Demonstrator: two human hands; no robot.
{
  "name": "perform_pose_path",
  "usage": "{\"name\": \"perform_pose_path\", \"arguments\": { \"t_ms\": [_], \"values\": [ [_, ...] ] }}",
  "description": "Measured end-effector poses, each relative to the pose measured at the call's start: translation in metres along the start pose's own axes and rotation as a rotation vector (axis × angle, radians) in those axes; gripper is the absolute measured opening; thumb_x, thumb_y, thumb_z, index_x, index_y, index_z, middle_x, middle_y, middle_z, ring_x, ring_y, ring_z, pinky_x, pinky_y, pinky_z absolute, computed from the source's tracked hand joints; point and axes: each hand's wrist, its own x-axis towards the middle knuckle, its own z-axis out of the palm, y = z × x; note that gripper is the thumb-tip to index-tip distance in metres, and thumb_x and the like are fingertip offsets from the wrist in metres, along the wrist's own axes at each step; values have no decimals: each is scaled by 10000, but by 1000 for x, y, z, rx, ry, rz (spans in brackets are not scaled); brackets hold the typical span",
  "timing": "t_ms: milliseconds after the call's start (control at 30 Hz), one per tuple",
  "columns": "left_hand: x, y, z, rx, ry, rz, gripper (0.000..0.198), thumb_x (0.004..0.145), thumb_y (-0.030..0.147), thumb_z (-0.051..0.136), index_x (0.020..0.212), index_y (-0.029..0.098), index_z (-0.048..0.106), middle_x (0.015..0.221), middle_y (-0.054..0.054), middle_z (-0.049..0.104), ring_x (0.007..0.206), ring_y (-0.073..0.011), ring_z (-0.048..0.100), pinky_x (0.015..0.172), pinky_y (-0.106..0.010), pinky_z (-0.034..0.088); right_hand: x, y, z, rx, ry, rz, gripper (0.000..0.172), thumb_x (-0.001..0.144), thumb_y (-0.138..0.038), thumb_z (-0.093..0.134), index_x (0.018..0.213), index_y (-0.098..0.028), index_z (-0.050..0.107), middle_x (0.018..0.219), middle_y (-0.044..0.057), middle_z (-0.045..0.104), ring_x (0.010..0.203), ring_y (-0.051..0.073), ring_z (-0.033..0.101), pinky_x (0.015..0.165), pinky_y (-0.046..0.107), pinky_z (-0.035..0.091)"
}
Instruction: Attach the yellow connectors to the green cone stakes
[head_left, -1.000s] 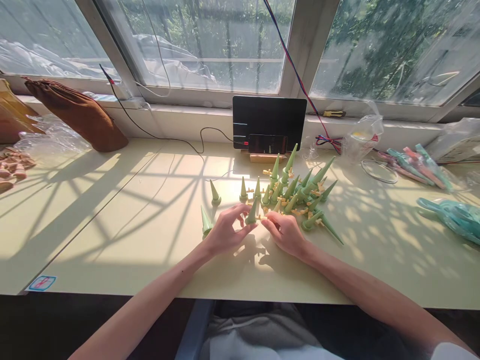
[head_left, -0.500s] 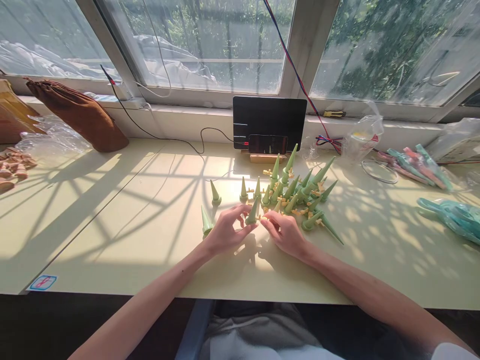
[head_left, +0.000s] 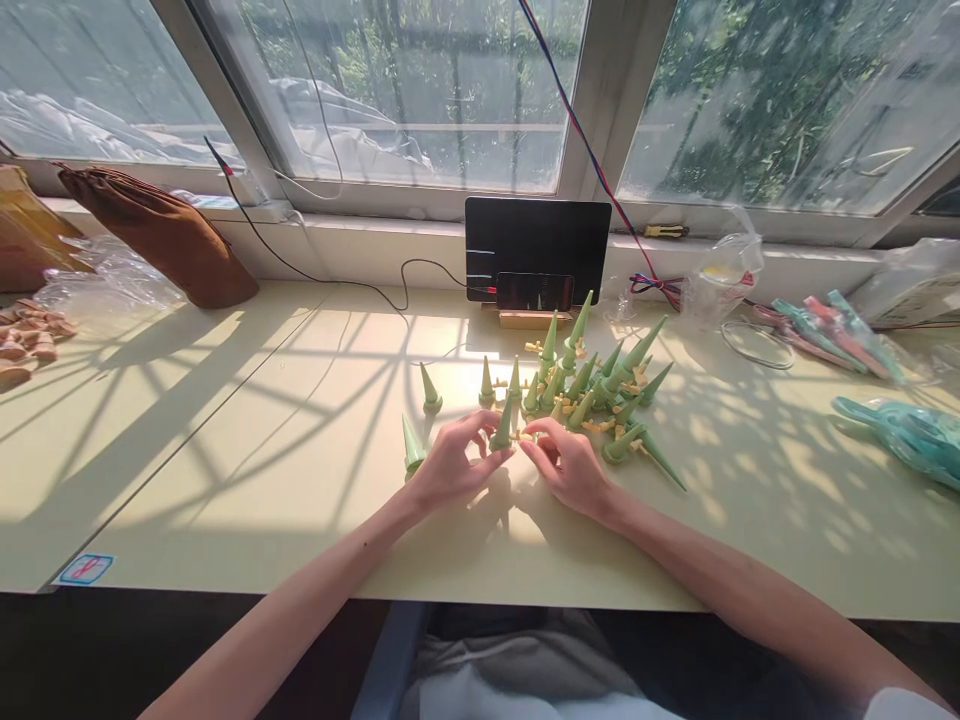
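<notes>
brown cloth pouch (head_left: 161, 235) far left on pale table (head_left: 225, 450) | left hand (head_left: 450, 465) pinches upright green plastic cone (head_left: 502, 425) at centre | right hand (head_left: 574, 465) fingers closed on small yellow peg (head_left: 523, 437) beside it | green cone pile (head_left: 607, 390) right

Pale yellow-green table (head_left: 225, 470) set against a white sill (head_left: 360, 240) beneath a row of large windows (head_left: 420, 90) with white frames; trees and greenery show through the glass. Strong sunlight falls across the tabletop, casting a lattice of frame shadows on the left and dappled leaf shadow on the right. A black cable (head_left: 300, 265) trails from the sill to a dark screen (head_left: 537, 245) propped at the back edge, and a red and blue wire (head_left: 577, 120) runs down the window post.
</notes>
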Motion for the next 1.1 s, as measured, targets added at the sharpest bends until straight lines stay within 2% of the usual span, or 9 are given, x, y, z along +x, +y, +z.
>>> {"name": "perform_pose_path", "arguments": {
  "t_ms": [233,300,400,500,667,933,1000,1100],
  "values": [
    [-3,-2,1,65,-2,1,183,856,223,668,1028,181,620,960,-26,678,669,-111,602,683,-291,532,2,1,-1,-20,1,-35,301,999,-323,441,738,-199,524,595,-43,442,513,99,364,515,236,311],
    [-2,-2,1,53,-2,-1,189,859,223,666,1037,182,620,970,-29,677,688,-115,610,683,-287,537,2,1,-1,-16,9,-21,252,993,-331,458,804,-198,558,579,-51,432,501,100,354,507,237,307],
    [-1,-1,0,8,8,-1,182,872,236,653,1041,176,622,973,-41,674,772,-140,630,686,-279,553,1,1,0,-4,17,6,178,966,-363,528,1010,-197,574,540,-86,381,469,98,319,481,233,289],
    [-1,0,0,-13,15,4,177,873,237,651,1035,170,624,959,-45,671,801,-147,630,681,-272,560,0,2,1,0,10,-6,180,965,-359,531,1037,-197,557,535,-96,363,465,93,312,482,228,283],
    [-2,-2,-1,10,0,-5,216,870,238,657,1073,173,626,993,-44,677,745,-132,633,678,-281,555,0,4,0,-32,8,-13,173,978,-357,498,926,-204,561,526,-90,357,468,95,311,491,231,283],
    [-2,-2,1,72,7,12,197,852,231,670,1035,171,627,964,-41,683,690,-122,612,675,-289,538,2,3,-1,-41,-6,-49,336,1004,-308,420,689,-204,472,584,-46,406,512,103,342,526,246,303],
    [-2,-1,0,61,9,15,192,853,223,668,1035,174,629,962,-39,684,700,-122,615,673,-281,540,2,3,-1,-26,-1,-36,305,1002,-313,428,729,-204,510,572,-52,390,505,105,337,519,248,300],
    [0,0,0,11,10,30,163,868,212,647,1029,182,636,968,-40,685,790,-139,633,673,-258,548,1,2,-1,1,-1,2,168,975,-351,505,928,-204,572,544,-81,356,477,106,315,493,244,285]
  ]
}}
